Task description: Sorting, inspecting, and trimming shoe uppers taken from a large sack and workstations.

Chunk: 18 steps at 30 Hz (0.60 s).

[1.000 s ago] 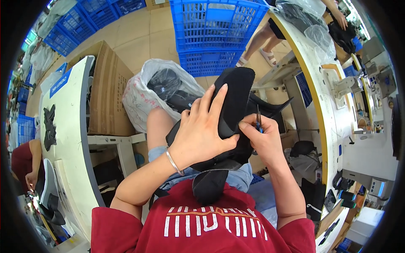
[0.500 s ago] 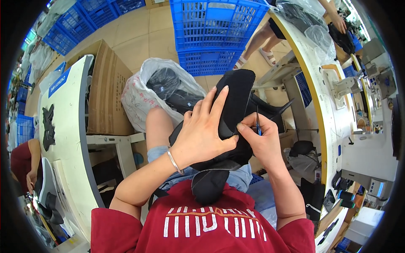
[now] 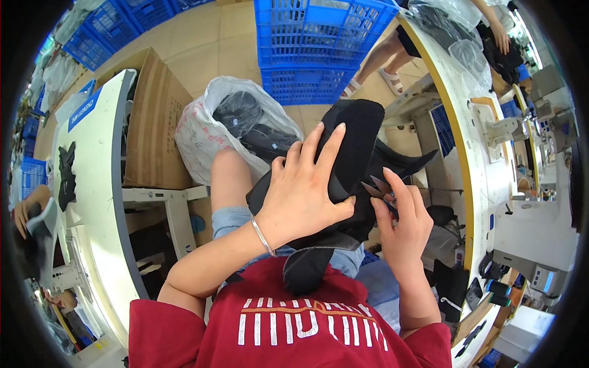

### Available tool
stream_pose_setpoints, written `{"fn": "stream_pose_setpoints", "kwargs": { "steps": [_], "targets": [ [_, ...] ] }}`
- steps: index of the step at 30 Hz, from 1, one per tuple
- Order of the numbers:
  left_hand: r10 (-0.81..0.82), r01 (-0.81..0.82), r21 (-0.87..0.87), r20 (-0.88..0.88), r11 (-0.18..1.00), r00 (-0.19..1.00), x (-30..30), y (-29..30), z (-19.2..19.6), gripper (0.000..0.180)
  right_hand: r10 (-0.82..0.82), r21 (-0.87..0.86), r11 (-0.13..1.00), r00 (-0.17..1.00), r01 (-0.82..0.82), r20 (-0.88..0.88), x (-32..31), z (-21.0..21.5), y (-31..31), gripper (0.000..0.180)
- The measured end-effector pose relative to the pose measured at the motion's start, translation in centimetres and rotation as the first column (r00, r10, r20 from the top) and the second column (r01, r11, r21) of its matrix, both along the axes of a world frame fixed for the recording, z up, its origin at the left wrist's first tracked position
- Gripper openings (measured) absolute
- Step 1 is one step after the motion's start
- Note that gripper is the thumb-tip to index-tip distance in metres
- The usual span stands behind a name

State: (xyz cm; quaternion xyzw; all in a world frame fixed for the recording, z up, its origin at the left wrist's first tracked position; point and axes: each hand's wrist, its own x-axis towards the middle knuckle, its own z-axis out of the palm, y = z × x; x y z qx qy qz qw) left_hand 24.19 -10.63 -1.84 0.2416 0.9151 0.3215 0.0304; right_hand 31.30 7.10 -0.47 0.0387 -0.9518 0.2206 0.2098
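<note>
A black sewn fabric piece (image 3: 361, 132) with several flaps and a long strap-like end lies across my lap. My left hand (image 3: 305, 196) rests flat on it, fingers spread and pointing away from me, the thumb near its right side. Just right of the piece, my right hand (image 3: 406, 230) is closed around a pair of thread snips (image 3: 378, 187), whose blades are parted and point at the fabric. Part of the snips is hidden by my fingers. A rounded black flap (image 3: 307, 270) of the piece hangs over against my shirt.
A white plastic bag (image 3: 199, 132) of wrapped black pieces stands beyond my left knee, beside a cardboard box (image 3: 161, 122). Stacked blue crates (image 3: 307, 83) are ahead. White tables flank me; a sewing machine (image 3: 491, 129) is at right. Other people's arms show at both sides.
My right hand has moved slightly right, off the fabric's edge, and the snips have turned from upright to pointing at the fabric with blades apart. My left hand and the fabric shifted slightly right.
</note>
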Motion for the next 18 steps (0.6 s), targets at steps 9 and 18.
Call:
{"fn": "stream_pose_setpoints", "kwargs": {
  "steps": [9, 18],
  "targets": [
    [0.01, -0.01, -0.015, -0.01, 1.0, 1.0, 0.23, 0.08, 0.28, 0.1, 0.074, 0.21, 0.977, 0.983, -0.037, -0.171, 0.13, 0.23, -0.09, 0.04],
    [0.015, -0.016, -0.019, -0.016, 1.0, 1.0, 0.27, 0.16, 0.26, 0.1, 0.062, 0.238, 0.971, 0.985, -0.022, -0.161, 0.03, 0.45, -0.35, 0.038]
  ]
}}
